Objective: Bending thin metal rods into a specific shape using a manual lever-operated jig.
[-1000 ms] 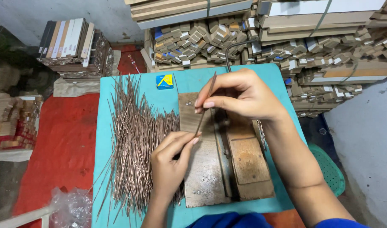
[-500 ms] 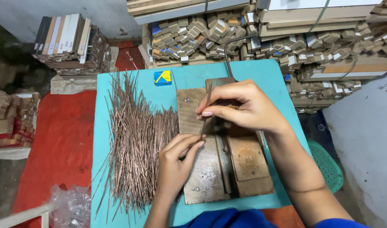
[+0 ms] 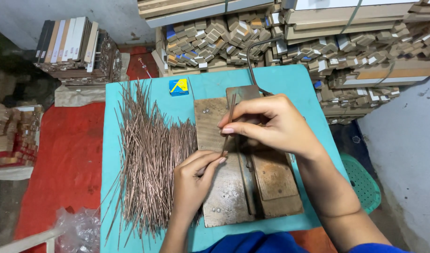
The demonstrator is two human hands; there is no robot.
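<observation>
Soft, even daylight is falling on the turquoise table (image 3: 290, 79) from above, medium bright, no harsh glare. Shadows are staying faint: a soft one is lying under the right hand (image 3: 266, 124) on the worn metal plate (image 3: 229, 197), which is giving off only a dull sheen. Left of the table the corner by the dark wall is sinking into dimness; right of the table the pale wall is reading brighter, slightly washed. Focus is holding sharp across the table and the thin copper-coloured rods (image 3: 149, 154). Wide-angle distortion is bending the stacked wood pieces (image 3: 215, 37) beyond the table's far edge and stretching things toward the corners. Slight motion softness is showing on the left hand (image 3: 194, 178) fingertips.
</observation>
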